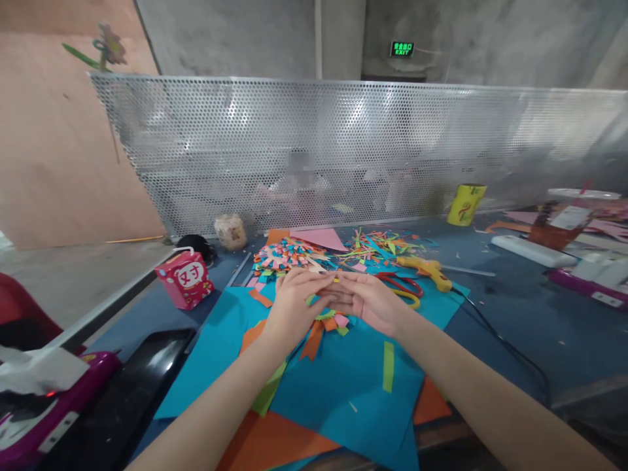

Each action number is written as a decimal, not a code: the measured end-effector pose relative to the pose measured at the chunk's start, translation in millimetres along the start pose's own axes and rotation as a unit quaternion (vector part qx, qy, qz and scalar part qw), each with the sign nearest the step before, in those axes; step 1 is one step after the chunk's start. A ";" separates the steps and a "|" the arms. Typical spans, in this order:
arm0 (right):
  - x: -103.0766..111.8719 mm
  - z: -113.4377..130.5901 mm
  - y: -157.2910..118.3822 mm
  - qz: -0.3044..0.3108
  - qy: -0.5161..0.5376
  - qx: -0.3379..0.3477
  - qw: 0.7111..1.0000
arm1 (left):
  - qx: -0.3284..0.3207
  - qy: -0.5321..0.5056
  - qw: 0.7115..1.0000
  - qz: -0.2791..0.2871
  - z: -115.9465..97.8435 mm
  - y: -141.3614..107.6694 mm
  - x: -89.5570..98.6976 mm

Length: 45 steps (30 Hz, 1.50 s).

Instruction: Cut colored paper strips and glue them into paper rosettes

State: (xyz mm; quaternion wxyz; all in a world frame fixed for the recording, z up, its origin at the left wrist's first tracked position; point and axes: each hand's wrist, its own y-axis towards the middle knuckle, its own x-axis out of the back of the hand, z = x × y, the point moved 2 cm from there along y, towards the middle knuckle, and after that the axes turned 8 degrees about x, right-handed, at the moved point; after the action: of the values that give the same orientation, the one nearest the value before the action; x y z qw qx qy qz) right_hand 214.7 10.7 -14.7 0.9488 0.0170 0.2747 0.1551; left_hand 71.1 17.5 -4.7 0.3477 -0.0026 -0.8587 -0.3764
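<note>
My left hand (pixel 300 302) and my right hand (pixel 367 297) meet fingertip to fingertip above the blue paper sheets. Between the pinched fingertips shows a sliver of a yellow paper strip (pixel 336 280); most of it is hidden by the fingers. Just below the hands lie cut strips, among them an orange paper strip (pixel 312 340). Behind the left hand sits a heap of fringed, multicoloured paper rolls (pixel 289 254). Beside the right hand lie scissors with red and yellow handles (pixel 412 297), and a yellow hot glue gun (pixel 428 269) with a black cord.
Blue paper (pixel 338 399) covers the near table, a green strip (pixel 388 366) on it. Thin paper shreds (pixel 383 245) lie behind. At left are a pink drink carton (pixel 187 280), a black tablet (pixel 142 379) and a power strip (pixel 53 418). A perforated metal screen (pixel 275 144) borders the back.
</note>
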 end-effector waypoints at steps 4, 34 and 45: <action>-0.4 -1.9 -1.1 0.006 0.017 -0.021 1.000 | -0.048 0.012 0.999 -0.008 -3.4 -2.1 -3.2; -3.0 -0.8 -4.5 -0.028 -0.115 -0.004 0.993 | 0.091 -0.042 0.995 0.021 -13.6 -6.4 -1.7; 4.3 3.8 1.4 -0.055 0.016 -0.040 0.998 | 0.134 -0.077 0.984 -0.091 -6.1 5.1 20.2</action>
State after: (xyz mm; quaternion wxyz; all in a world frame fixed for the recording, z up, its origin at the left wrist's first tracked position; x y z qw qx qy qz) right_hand 219.8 13.5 -13.5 0.9514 -0.0391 0.2836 0.1135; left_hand 60.8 12.0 13.6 0.2421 0.0934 -0.9222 -0.2868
